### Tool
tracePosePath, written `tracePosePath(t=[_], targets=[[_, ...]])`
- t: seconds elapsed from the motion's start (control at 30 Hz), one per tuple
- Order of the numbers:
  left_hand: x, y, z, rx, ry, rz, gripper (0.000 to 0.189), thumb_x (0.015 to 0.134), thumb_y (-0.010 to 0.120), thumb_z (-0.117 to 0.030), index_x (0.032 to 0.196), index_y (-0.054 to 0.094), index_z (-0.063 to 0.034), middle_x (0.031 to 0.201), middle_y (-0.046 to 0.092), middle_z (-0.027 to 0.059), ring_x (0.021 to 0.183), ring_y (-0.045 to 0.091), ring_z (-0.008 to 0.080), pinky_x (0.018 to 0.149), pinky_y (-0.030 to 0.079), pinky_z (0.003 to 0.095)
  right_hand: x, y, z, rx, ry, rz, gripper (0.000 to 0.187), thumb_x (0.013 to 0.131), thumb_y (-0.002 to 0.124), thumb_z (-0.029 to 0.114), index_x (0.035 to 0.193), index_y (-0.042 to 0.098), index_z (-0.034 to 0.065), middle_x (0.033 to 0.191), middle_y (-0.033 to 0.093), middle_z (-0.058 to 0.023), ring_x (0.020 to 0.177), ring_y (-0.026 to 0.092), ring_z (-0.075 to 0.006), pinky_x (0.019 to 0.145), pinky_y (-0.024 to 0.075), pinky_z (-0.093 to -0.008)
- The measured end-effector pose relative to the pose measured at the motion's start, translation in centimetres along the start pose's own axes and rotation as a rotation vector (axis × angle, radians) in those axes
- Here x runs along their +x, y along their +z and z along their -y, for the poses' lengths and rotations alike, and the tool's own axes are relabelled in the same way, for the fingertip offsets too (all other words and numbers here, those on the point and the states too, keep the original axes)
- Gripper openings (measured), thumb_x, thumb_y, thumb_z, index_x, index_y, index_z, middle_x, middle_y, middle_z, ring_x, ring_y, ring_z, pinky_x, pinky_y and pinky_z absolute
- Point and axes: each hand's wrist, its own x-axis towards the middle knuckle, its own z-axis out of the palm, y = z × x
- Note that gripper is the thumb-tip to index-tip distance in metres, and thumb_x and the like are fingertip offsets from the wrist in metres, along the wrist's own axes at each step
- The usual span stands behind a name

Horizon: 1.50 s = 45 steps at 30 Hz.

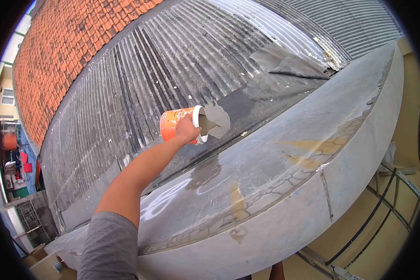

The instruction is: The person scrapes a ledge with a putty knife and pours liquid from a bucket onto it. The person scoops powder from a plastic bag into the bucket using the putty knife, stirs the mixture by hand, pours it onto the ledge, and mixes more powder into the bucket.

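Note:
My left hand grips an orange plastic bucket near its white rim, the arm stretched out over the wall top. The bucket is tipped on its side, its mouth to the right. Thick grey slurry, like wet cement or a coating, runs from the mouth into a ragged puddle. This puddle lies on the dark flashing strip at the foot of the corrugated roof. My right hand is out of view; a shadowed piece of a limb shows at the bottom edge, and whose it is I cannot tell.
A broad concrete ledge with cracks and yellowish stains curves between me and the roof. Below its outer face stands a metal ladder or frame. A loose grey sheet lies upper right. Orange roof tiles rise beyond.

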Motion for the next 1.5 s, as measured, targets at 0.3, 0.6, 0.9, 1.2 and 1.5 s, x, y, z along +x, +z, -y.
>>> tracePosePath(t=[0.3, 0.6, 0.9, 1.2, 1.5], targets=[[0.2, 0.9, 0.5, 0.016, 0.007, -0.041, 0.055, 0.075, 0.084, -0.028, 0.114, 0.059, 0.002, 0.108, 0.071, 0.0232, 0.106, 0.069, 0.0398, 0.091, 0.055, 0.0482, 0.5, 0.3, -0.5, 0.012, -0.019, 0.014, 0.05, 0.099, 0.066, 0.033, 0.132, 0.061, -0.0049, 0.122, 0.064, -0.0192, 0.112, 0.058, -0.0302, 0.097, 0.0452, -0.0412], [-0.1, 0.1, 0.3, 0.028, -0.014, -0.028, 0.057, 0.076, 0.084, -0.027, 0.118, 0.058, 0.002, 0.112, 0.071, 0.0249, 0.109, 0.069, 0.0415, 0.094, 0.055, 0.0493, 1.3, 0.7, -2.2, 0.054, -0.055, 0.039, 0.052, 0.099, 0.066, 0.032, 0.134, 0.06, -0.0052, 0.128, 0.064, -0.021, 0.119, 0.058, -0.0322, 0.103, 0.0455, -0.0426], [1.3, -0.3, 3.1, -0.165, -0.01, -0.044, 0.046, 0.071, 0.086, -0.028, 0.099, 0.06, -0.0013, 0.096, 0.07, 0.0161, 0.095, 0.07, 0.0312, 0.085, 0.056, 0.0414, 2.7, 0.0, -6.5, 0.202, -0.175, 0.086, 0.049, 0.099, 0.066, 0.031, 0.132, 0.061, -0.0047, 0.119, 0.064, -0.0185, 0.107, 0.058, -0.0286, 0.093, 0.0467, -0.0403], [-2.0, -4.5, 2.8, -0.735, -0.071, 0.05, 0.032, 0.078, 0.076, -0.009, 0.101, 0.055, -0.0005, 0.091, 0.065, 0.0109, 0.07, 0.07, 0.019, 0.061, 0.061, 0.0332, -3.6, 0.0, -2.7, -0.068, -0.04, -0.032, 0.037, 0.1, 0.067, 0.027, 0.123, 0.064, -0.0012, 0.074, 0.06, -0.0057, 0.056, 0.057, -0.0131, 0.049, 0.0489, -0.0299], [-9.1, -14.9, -0.7, -1.025, -0.153, 0.08, 0.029, 0.08, 0.068, -0.007, 0.1, 0.048, -0.0018, 0.091, 0.064, 0.017, 0.073, 0.074, 0.0315, 0.065, 0.069, 0.0441, -9.8, 2.2, -7.1, -0.105, 0.148, -0.188, 0.041, 0.1, 0.062, 0.023, 0.132, 0.062, -0.0033, 0.081, 0.063, -0.0116, 0.064, 0.064, -0.0179, 0.056, 0.0549, -0.0349]])
